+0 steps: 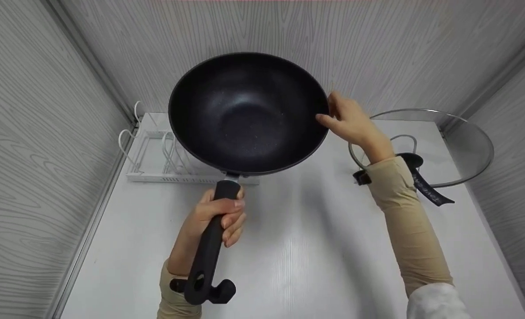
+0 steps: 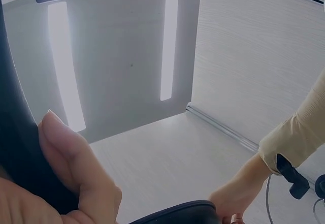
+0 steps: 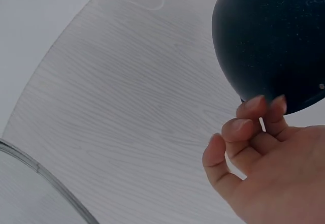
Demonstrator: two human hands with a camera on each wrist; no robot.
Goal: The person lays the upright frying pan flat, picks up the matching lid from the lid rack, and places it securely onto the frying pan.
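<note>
A black wok point(image 1: 249, 128) is held up over the table, tilted so that its dark inside faces the head camera. My left hand point(image 1: 220, 217) grips its long black handle point(image 1: 205, 257) near the bowl, thumb lying across the top. At the right rim my right hand point(image 1: 353, 122) pinches the wok's edge, with the thumb on the inner side and the other fingers mostly hidden behind. From the right wrist view, the curled fingers of the right hand point(image 3: 269, 158) touch the wok's dark outer wall point(image 3: 269, 41). Only part of the wok rim point(image 2: 177, 211) appears in the left wrist view.
A white wire rack point(image 1: 191, 178) stands at the back left, partly hidden behind the wok. On the right, a clear glass lid point(image 1: 470, 146) with a metal rim is partly covered by the right forearm. Wood-grain panels point(image 1: 399, 48) enclose the white table point(image 1: 284, 274) at the back and sides.
</note>
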